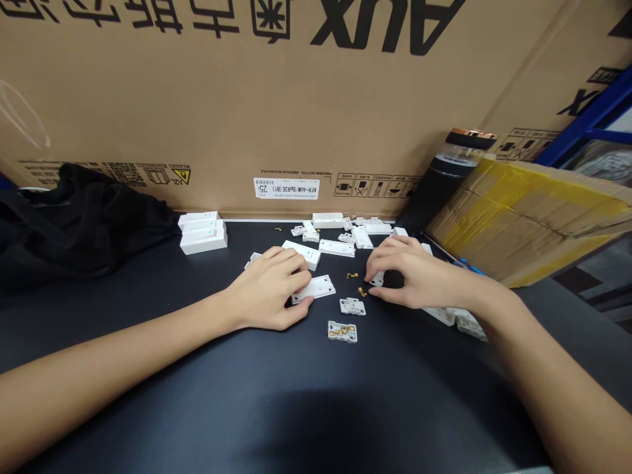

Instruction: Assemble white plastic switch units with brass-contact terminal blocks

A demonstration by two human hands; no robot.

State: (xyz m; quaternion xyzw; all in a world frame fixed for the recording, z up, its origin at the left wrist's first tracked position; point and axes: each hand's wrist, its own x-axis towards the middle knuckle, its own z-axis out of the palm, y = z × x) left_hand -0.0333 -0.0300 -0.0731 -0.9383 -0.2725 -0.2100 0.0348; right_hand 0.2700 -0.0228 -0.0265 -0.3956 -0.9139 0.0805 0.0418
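Observation:
My left hand [271, 289] is closed around the left end of a flat white plastic plate [318, 288] lying on the dark table. My right hand [412, 270] curves low over the table, thumb and index finger apart. Its index finger lies against a small white plastic part [378, 279], partly covered by the hand. The thumb tip is beside a small brass contact piece [362, 291]; a second brass piece [352, 275] lies just beyond. Between the hands rest a small white plastic base [352, 306] and, nearer me, another white base fitted with brass contacts [342, 332].
Stacked white switch units [202, 234] stand left, by black cloth [83, 224]. Behind my left hand lies a white switch [302, 254], with several white plates [337, 248] further back. A large cardboard box [296, 112] walls the back. A black bottle [444, 178] and taped carton [523, 217] stand right.

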